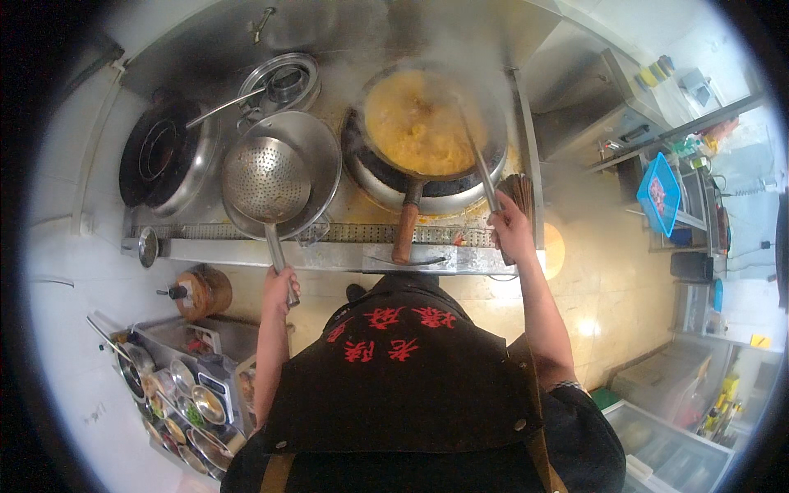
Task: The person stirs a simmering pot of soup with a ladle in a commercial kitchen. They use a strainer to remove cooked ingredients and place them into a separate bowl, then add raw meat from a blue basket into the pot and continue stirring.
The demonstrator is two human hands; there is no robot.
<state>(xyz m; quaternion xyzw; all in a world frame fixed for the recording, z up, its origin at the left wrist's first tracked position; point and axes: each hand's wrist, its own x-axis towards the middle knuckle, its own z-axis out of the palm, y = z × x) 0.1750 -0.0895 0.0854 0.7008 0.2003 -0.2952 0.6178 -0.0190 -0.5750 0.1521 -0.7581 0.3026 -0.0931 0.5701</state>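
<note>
My left hand (282,288) grips the handle of a perforated metal skimmer (267,180), whose bowl rests in or just over a wide metal basin (320,154). At the right, my right hand (513,228) is closed around the metal handle of a long utensil (484,169); its far end disappears into steam and yellow liquid. That bubbling liquid (425,123) fills a wok on the burner. The wok's wooden handle (405,234) points towards me, with neither hand on it. A bamboo wok brush (518,194) lies beside my right hand.
A second dark wok (166,154) sits at the stove's left. Behind the basin, a metal pot (308,74) holds a ladle (286,85). Seasoning bowls (208,403) crowd the lower left. A blue basket (658,194) stands at the right. The stove's front edge (333,256) runs before me.
</note>
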